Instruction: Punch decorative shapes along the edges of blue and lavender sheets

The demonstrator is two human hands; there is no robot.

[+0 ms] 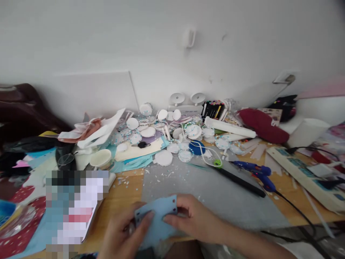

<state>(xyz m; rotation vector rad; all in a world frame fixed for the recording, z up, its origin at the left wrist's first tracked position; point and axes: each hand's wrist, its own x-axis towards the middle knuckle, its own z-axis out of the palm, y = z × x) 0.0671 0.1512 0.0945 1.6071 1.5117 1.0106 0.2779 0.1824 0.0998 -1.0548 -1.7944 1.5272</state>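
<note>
Both my hands pinch a light-blue sheet (159, 223) just over the table's front edge. Small shaped holes show along its upper left and right edges. My left hand (128, 230) grips the left side, its thumb lying on the face. On the right side, my right hand (192, 217) has its thumb in front and fingers behind the upper corner. The lower end of the sheet hangs toward my lap and is partly blurred. Beyond it lies a grey mat (172, 183) with small paper scraps.
White discs (164, 157) edged with blue bits crowd the back. A blue glue gun (258, 172), a black wand-like tool (239, 181) and a power strip (304, 180) lie right. At left are a pixelated phone-like object (78, 212) and a cup (100, 158).
</note>
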